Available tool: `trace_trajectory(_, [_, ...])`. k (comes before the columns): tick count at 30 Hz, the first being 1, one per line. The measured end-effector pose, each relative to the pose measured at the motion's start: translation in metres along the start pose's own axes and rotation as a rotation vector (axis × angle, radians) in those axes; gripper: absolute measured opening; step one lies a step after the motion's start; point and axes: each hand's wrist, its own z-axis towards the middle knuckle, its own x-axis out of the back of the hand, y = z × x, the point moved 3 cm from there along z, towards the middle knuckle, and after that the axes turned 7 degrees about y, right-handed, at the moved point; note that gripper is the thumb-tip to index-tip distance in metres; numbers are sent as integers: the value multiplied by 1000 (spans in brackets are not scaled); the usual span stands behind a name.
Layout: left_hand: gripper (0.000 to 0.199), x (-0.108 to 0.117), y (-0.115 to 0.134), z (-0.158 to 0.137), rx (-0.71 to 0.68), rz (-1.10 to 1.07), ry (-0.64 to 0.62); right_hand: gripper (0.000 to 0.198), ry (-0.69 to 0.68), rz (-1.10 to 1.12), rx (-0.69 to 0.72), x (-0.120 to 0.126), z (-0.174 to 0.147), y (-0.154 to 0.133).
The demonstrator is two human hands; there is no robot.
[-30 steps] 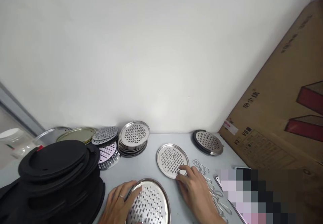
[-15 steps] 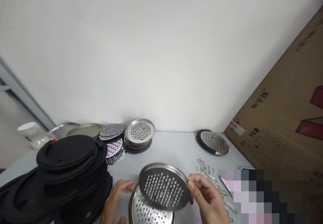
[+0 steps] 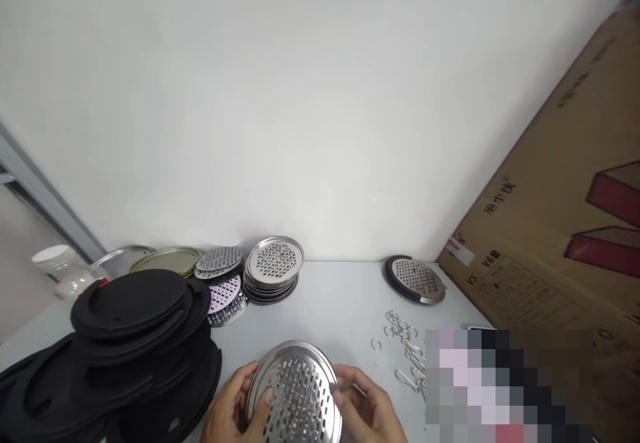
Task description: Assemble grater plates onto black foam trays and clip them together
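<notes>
A round metal grater disc (image 3: 300, 393) with rows of raised holes is tilted up at the bottom middle, held between both my hands. My left hand (image 3: 233, 403) is closed on its left edge, the thumb lying across the perforated face. At the right rim, the fingers and thumb of my right hand (image 3: 367, 403) pinch the edge. The disc's lower part is cut off by the frame, and I cannot tell whether a second disc lies behind it. Small metal rings (image 3: 395, 323) and wire clips (image 3: 414, 370) lie on the table right of my right hand.
Black round plastic frames (image 3: 143, 300) are piled on the left. Farther back stand a stack of grater discs (image 3: 274, 263), thinner perforated discs (image 3: 220, 262), gold-coloured discs (image 3: 165, 261) and a clear jar (image 3: 63, 273). A black-edged grater (image 3: 417, 280) lies near a cardboard box (image 3: 545, 243).
My right hand held a disc raised over another disc, with my left hand apart and open. Now my left hand has closed on the left edge, and the lower disc no longer shows separately.
</notes>
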Motion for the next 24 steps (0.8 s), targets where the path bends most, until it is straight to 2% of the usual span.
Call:
trace_trajectory(2, [38,-1,1,5,-103,122,-10,45,20,-195,229,1,1,0])
trace_trajectory(4, [32,-3,4,11,-189,258,-12,42,54,-361,389,3,2,3])
trace_trajectory(7, [26,-6,12,15,-258,403,38,39,107,-516,510,5,3,11])
trace_trajectory(10, [24,-9,18,17,-265,443,18,38,105,-597,567,3,1,14])
trace_trajectory(16, [23,-8,14,21,-81,362,-110,39,106,-580,538,-2,1,10])
trace_trajectory(20, [33,-9,17,19,90,35,-190,50,193,-407,412,1,1,5])
trace_trajectory(24, [43,-9,36,7,129,-308,-214,51,103,-147,222,4,-3,-10])
